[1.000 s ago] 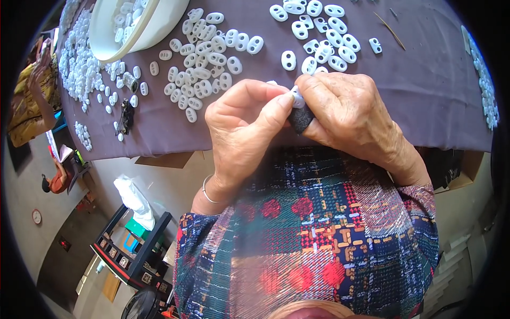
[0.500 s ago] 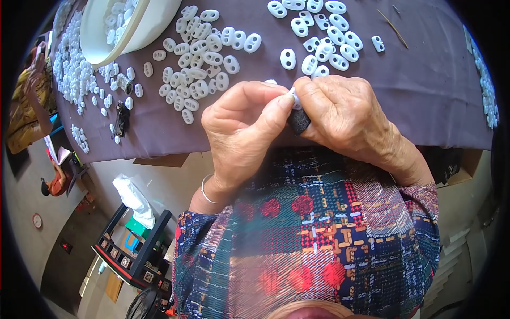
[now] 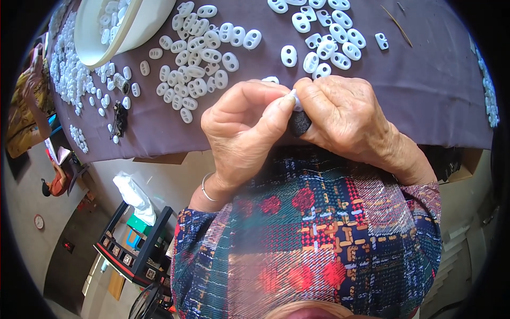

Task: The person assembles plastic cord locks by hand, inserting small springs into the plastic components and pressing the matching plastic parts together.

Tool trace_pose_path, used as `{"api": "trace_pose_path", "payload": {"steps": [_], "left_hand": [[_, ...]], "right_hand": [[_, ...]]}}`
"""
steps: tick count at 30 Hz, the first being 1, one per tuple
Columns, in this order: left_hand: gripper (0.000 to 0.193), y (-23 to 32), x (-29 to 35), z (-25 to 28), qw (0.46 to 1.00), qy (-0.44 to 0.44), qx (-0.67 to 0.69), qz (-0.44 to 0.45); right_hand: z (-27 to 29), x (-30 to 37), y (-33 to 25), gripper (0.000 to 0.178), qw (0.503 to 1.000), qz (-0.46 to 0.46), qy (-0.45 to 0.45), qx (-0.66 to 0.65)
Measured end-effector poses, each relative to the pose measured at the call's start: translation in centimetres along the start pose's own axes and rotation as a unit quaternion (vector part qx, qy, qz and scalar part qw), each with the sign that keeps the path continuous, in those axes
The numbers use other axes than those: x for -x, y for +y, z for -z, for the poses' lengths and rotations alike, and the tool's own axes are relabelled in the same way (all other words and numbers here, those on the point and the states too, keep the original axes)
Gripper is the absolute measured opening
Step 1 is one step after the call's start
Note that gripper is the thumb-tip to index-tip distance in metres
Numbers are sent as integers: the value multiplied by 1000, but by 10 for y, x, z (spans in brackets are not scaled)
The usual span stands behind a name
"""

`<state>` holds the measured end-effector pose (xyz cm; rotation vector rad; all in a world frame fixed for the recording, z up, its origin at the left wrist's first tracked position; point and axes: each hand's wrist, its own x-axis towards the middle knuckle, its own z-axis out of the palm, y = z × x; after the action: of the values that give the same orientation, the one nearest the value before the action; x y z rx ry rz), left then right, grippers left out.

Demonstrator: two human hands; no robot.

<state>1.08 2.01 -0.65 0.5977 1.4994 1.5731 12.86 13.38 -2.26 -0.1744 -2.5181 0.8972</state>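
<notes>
By the near edge of the purple cloth-covered table (image 3: 435,106), the left hand (image 3: 240,127) and right hand (image 3: 348,111), fingers closed, pinch a small white plastic piece (image 3: 297,104) between them, touching a rough black pad (image 3: 299,124), its long way hidden.

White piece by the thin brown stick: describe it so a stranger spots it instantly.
On the purple tablecloth, look above the right hand, at the scattered white pieces. The lone white piece sits at their right, between them and the thin brown stick, touching no neighbour.
</notes>
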Motion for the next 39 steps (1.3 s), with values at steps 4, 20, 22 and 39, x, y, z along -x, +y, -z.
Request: {"api": "trace_pose_path", "payload": {"steps": [4, 20, 22, 39], "left_hand": [[6, -1, 0, 0, 1000, -3, -1, 0], [5, -2, 1, 3, 1000, -20, 14, 0], [5, -4, 2, 5, 1000, -17, -1, -11], [6, -6, 3, 5, 1000, -22, 11, -17]], "right_hand": [[1, -1, 1, 30, 1000, 0, 7, -16], [-2, 2, 0, 35, 1000, 11, 14, 4], [-4, 2, -1, 36, 1000, 13, 7, 18], [-2, 4, -1, 41, 1000, 16, 6, 11]]}}
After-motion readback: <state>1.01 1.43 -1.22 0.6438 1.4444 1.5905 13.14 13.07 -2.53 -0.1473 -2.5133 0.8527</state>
